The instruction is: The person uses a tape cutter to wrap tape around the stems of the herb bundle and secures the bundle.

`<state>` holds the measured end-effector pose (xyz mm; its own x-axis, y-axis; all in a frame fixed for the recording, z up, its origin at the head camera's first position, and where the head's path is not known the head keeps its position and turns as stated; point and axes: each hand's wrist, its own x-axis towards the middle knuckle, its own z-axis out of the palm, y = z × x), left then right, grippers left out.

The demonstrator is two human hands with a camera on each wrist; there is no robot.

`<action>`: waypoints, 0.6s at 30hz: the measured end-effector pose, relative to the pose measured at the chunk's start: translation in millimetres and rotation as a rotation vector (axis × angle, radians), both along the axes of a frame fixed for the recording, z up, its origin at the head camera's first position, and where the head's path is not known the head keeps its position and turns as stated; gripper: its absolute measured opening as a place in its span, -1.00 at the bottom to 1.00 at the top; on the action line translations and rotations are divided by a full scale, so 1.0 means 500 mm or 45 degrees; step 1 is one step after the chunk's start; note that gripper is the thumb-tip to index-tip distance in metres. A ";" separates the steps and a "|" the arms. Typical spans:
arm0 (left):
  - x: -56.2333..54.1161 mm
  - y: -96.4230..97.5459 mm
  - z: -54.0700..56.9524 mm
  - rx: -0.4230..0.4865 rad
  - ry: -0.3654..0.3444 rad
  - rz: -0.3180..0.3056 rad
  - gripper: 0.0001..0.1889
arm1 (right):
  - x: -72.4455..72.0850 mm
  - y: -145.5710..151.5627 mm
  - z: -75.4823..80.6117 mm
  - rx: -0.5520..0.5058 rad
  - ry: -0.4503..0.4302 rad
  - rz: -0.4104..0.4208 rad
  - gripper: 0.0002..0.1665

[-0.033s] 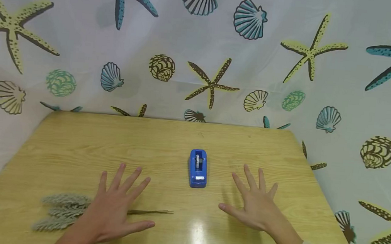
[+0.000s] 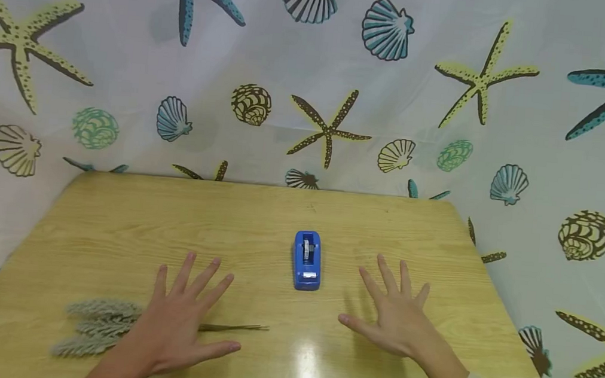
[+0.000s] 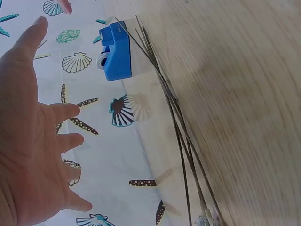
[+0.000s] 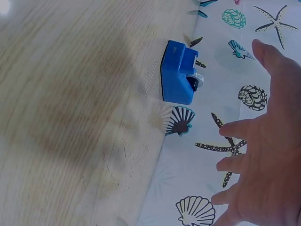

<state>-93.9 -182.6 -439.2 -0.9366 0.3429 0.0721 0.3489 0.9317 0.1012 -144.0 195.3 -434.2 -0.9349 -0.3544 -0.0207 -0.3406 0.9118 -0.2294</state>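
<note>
A blue tape dispenser (image 2: 307,261) with a small roll of tape stands on the wooden table, beyond and between the two hands. Over the left part of the table my left hand (image 2: 174,328) hovers with its fingers spread, holding nothing. Below it lies a bunch of dried grass stalks (image 2: 98,324), its fluffy heads to the left and thin stems (image 3: 181,122) pointing right; in the head view the hand hides its middle. My right hand (image 2: 396,317), fingers spread and holding nothing, is above the table to the right of the dispenser, apart from it.
The light wooden table (image 2: 181,214) ends at the back against a white cloth (image 2: 211,55) printed with starfish and shells. This cloth also hangs along the left and right sides. A bright reflection lies on the table's front middle.
</note>
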 end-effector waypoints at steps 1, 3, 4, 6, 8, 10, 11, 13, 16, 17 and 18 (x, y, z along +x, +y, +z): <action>-0.001 0.000 0.001 0.000 0.004 0.001 0.07 | -0.001 -0.002 0.002 -0.008 0.005 0.000 0.11; -0.003 -0.002 0.004 -0.005 0.012 0.005 0.07 | -0.003 -0.006 0.004 -0.029 0.010 0.003 0.11; -0.005 -0.002 0.006 -0.005 0.013 0.007 0.07 | -0.004 -0.009 0.006 -0.039 0.011 0.005 0.11; -0.008 -0.002 0.010 0.002 0.018 0.012 0.06 | -0.006 -0.015 0.009 -0.059 -0.003 0.011 0.11; -0.010 -0.003 0.009 0.014 0.003 0.015 0.05 | -0.005 -0.020 0.010 -0.074 -0.031 0.017 0.11; -0.009 -0.005 0.007 0.028 -0.013 0.013 0.05 | -0.003 -0.024 0.010 -0.061 -0.050 0.017 0.12; -0.008 -0.005 0.005 0.034 -0.017 0.011 0.05 | -0.001 -0.026 0.010 -0.054 -0.052 0.015 0.11; -0.006 -0.007 0.000 0.033 -0.031 0.015 0.07 | 0.002 -0.028 0.012 -0.040 -0.046 0.006 0.11; -0.003 -0.011 -0.002 0.025 -0.025 0.033 0.08 | 0.004 -0.030 0.013 -0.016 -0.029 -0.006 0.12; -0.003 -0.012 -0.003 0.022 -0.018 0.038 0.08 | 0.004 -0.031 0.012 -0.014 -0.026 -0.008 0.12; -0.002 -0.013 -0.003 0.017 -0.016 0.042 0.08 | 0.004 -0.031 0.012 -0.011 -0.025 -0.010 0.13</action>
